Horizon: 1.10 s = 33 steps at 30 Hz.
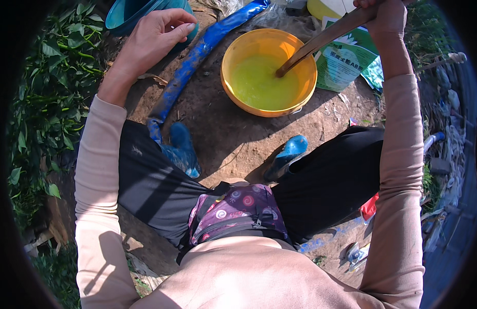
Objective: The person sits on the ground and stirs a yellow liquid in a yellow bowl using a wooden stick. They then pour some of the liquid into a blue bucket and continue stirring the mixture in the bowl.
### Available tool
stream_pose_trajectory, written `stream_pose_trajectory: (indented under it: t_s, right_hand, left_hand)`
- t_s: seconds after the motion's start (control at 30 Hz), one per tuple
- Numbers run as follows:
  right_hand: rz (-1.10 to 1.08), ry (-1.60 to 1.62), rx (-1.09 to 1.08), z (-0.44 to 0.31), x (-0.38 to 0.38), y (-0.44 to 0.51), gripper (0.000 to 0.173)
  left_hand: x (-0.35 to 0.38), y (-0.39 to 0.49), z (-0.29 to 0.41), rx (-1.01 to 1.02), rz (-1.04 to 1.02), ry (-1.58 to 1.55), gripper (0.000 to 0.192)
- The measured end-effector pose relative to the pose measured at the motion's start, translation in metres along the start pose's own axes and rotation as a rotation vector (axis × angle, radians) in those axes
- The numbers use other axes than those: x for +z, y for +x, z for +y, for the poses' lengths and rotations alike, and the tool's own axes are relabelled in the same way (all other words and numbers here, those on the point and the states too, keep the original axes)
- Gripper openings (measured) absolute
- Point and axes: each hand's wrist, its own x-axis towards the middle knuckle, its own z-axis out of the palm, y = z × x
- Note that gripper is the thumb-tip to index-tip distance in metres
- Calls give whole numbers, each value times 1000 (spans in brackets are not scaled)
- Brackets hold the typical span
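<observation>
My right hand (386, 23) is closed around a wooden stick (331, 35) near the top right. The stick slants down to the left, its lower end dipping into yellow-green liquid (263, 85) in an orange plastic bucket (230, 94). At the upper left my left hand (161, 36) is raised with bent fingers and the thumb near the index finger; nothing shows in it. Just beyond that hand is a teal plastic bucket (126, 19). A green printed bag (339, 63) bearing writing leans beside the orange bucket's right side.
A blue flat hose (201, 54) runs across the soil between the buckets. Leafy pepper plants (53, 89) line the left. A yellowish container (327, 8) stands at the top. Blue boots (184, 154) are on the ground below the orange bucket. Plastic scraps (451, 154) lie at the right.
</observation>
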Motion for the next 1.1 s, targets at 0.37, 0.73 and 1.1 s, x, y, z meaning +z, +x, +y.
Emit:
stream_pose_trajectory:
  t_s: [0.37, 0.73, 1.1]
  right_hand:
    - [-94, 160, 28, 25, 14, -29, 35]
    - [-397, -616, -366, 29, 98, -123, 36]
    - [-351, -291, -382, 30, 113, -133, 29]
  left_hand:
    - [-1, 3, 2, -64, 0, -42, 25]
    - [2, 16, 11, -223, -2, -101, 23]
    - [-7, 14, 14, -70, 122, 42, 40]
